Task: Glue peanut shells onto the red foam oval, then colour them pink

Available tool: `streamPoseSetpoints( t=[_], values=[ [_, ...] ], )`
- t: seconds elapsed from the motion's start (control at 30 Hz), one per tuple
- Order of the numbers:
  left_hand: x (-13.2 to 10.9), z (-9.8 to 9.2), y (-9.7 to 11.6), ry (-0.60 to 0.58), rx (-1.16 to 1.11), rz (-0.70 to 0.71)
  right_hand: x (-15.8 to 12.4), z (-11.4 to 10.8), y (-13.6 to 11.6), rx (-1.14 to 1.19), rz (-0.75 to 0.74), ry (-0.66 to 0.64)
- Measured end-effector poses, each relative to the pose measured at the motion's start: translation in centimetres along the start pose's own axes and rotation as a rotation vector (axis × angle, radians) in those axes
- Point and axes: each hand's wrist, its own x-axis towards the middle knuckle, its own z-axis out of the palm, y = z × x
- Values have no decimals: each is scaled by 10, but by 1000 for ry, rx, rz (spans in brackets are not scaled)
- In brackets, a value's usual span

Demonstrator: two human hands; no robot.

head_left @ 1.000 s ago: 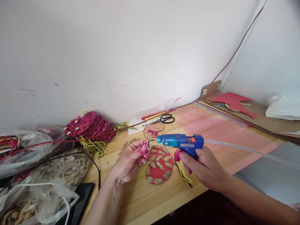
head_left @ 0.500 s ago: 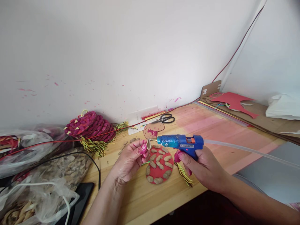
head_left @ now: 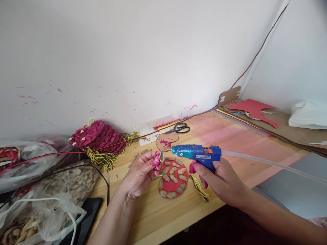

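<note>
Between the pink-stained fingertips of my left hand (head_left: 143,172) is a peanut shell (head_left: 161,156), its hollow side showing. My right hand (head_left: 219,178) is wrapped round the handle of a blue glue gun (head_left: 195,153), whose metal nozzle points left, just above and beside the shell. From its back end trails a long clear glue stick (head_left: 268,165). Below both hands a red rounded card (head_left: 171,186) lies on the table with several peanut shells stuck or lying on it. Yellow and dark cords (head_left: 199,189) stick out at its right side.
Black scissors (head_left: 181,128) lie behind a stained brown disc (head_left: 167,140). A stack of magenta shell-covered pieces (head_left: 102,137) with yellow tassels sits at the left. Plastic bags of shells (head_left: 74,180) and a black cable (head_left: 106,180) fill the near left. Cardboard (head_left: 286,132) lies at right.
The glue gun's nozzle has drawn back slightly up and away from the shell's rim. My left hand keeps the shell in nearly the same place.
</note>
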Motion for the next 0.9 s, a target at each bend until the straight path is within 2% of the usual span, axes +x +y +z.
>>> streamPoseSetpoints(
  t=[0.37,0.9],
  values=[
    [0,1,2,1,-12,51,-12,4,-3,62,-16,-74],
    [-1,0,2,5,-15,45,-10,6,0,52,-37,-62]
  ],
)
